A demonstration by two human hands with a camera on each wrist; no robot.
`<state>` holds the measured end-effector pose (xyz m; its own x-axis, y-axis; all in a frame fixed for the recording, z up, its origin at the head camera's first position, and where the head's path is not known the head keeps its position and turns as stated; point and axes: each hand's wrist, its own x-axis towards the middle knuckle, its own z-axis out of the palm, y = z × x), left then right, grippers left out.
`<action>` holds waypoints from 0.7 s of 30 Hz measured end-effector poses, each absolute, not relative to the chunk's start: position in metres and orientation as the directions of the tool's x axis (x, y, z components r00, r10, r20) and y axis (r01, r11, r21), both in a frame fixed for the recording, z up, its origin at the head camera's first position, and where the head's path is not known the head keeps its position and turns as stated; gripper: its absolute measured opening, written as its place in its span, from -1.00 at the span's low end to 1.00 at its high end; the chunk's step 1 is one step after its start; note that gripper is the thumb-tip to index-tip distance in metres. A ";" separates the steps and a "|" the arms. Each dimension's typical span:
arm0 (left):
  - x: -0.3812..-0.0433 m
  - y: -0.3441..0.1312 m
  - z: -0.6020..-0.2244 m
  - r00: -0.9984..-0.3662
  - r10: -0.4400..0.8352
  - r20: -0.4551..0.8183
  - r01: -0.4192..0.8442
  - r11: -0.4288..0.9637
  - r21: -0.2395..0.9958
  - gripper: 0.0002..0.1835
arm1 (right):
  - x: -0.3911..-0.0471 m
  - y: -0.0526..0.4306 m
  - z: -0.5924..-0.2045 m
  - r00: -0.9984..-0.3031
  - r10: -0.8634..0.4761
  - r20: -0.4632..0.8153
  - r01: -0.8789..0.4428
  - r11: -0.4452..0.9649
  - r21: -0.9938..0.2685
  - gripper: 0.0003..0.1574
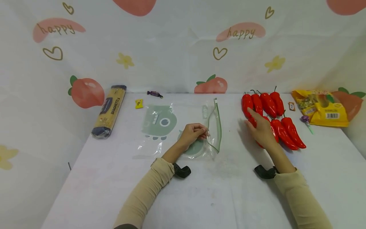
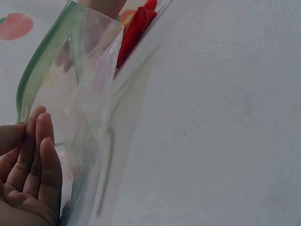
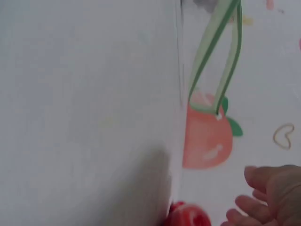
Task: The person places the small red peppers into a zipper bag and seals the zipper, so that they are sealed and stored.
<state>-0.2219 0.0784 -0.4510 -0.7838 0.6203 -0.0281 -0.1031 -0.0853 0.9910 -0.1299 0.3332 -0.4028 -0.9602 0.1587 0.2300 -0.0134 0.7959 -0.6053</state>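
Between thumb and fingers of the left grip [image 1: 194, 132], the bag [image 1: 175, 125], pinched by the edge of its gaping mouth [image 1: 218, 130]. Close by the peppers [image 1: 267, 103], the right grip [image 1: 261, 129], relaxed, holding nothing; cannot tell about contact. Best to keep the left pinch steady, without closing that mouth or dragging the bag. With the right grip, probably best to take one pepper at a time round its thick middle, bring it to the mouth tip first, and avoid snagging the bag. Left of the left grip, bag walls with a green print [image 1: 158, 120] and no visible contents. Far left of it, the wrapped spaghetti [image 1: 110, 111]. Beyond the right grip, farther right, the yellow pack [image 1: 323, 109]; cannot tell its contents.
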 end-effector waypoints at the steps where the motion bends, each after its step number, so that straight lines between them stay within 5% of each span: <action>1: -0.222 0.078 -0.451 -0.781 0.624 -0.027 -0.102 -0.085 0.991 -0.76 | -0.128 0.337 -0.402 -0.954 0.208 0.217 0.030 0.786 -0.618 -0.28; 6: -0.221 0.078 -0.448 -0.780 0.625 -0.022 -0.098 -0.087 0.991 -0.74 | -0.126 0.348 -0.402 -0.946 0.309 0.097 0.184 0.760 -0.623 -0.24; 21: -0.220 0.077 -0.448 -0.788 0.615 -0.028 -0.103 -0.086 0.991 -0.79 | -0.131 0.339 -0.401 -0.942 0.317 -0.115 0.328 0.782 -0.530 -0.14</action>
